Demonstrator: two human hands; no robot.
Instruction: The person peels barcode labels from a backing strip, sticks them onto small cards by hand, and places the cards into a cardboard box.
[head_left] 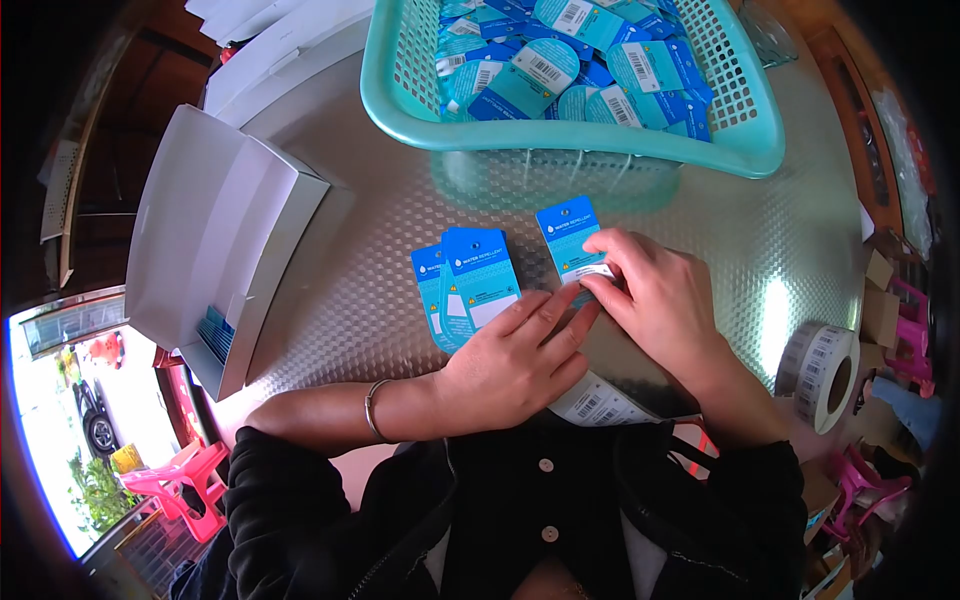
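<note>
A blue and teal "water repellent" hang tag [567, 230] lies on the table, its lower part under my fingers. My right hand [650, 295] pinches a small white sticker label [592, 272] between thumb and index finger, over the tag's lower part. My left hand [520, 350] rests palm down with fingers stretched toward the label, its thumb hidden. Under and beside those fingers sits an overlapping group of several similar tags [478, 262]. A strip of barcode labels [598, 402] curves between my left hand and my body.
A teal plastic basket [570, 140] full of tags stands at the back. To the left, an open white box [215, 240] holds a few tags. A roll of barcode labels [835, 380] stands near the right edge of the patterned metal table [740, 230].
</note>
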